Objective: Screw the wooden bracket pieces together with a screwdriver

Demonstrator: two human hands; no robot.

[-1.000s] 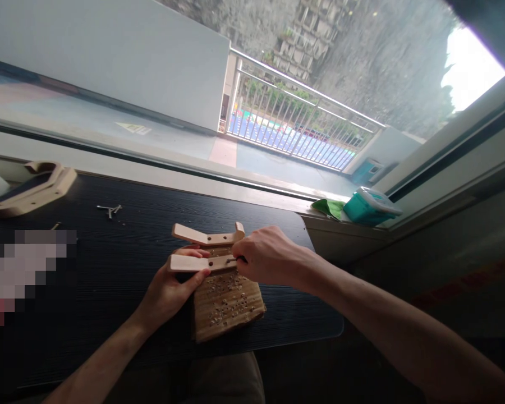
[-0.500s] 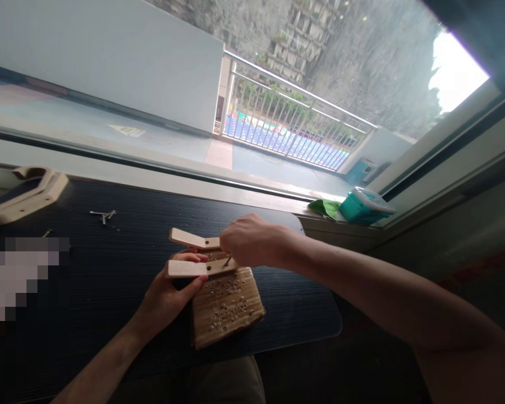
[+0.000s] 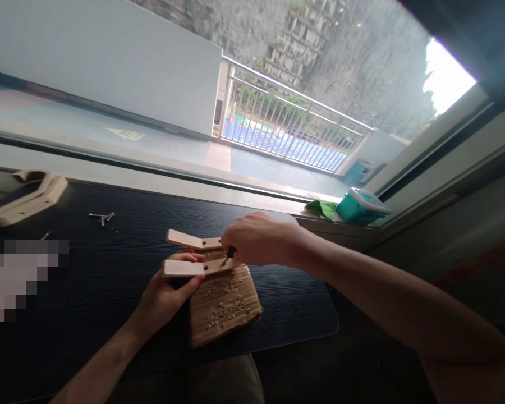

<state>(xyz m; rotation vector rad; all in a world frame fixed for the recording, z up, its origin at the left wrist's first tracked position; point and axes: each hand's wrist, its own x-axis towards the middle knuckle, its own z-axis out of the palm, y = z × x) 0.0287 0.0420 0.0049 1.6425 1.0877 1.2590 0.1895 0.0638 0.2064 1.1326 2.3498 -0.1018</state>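
My left hand (image 3: pixel 170 292) is closed round the near arm of a pale wooden frame (image 3: pixel 183 268), thumb at its front edge and fingers reaching behind. The frame has two bent arms with dark holes and rests on a block of corrugated cardboard (image 3: pixel 225 311) pitted with small holes and crumbs. Over the frame's right part, my right hand (image 3: pixel 252 238) is closed on a screwdriver (image 3: pixel 231 253); a bit of its dark handle and its thin metal shaft show. The shaft's tip meets the near arm, right of a dark hole. My right hand hides the frame's right end.
Several loose screws (image 3: pixel 103 217) lie on the dark table (image 3: pixel 118 269). Another curved wooden piece (image 3: pixel 33 199) stands at the far left. On the sill are a green cloth (image 3: pixel 321 209) and a teal box (image 3: pixel 362 206). A blurred patch covers the left edge.
My right hand has turned slightly, so the screwdriver's dark handle now shows and its shaft leans more. My left hand keeps its hold on the frame. The whole view has shifted a little.
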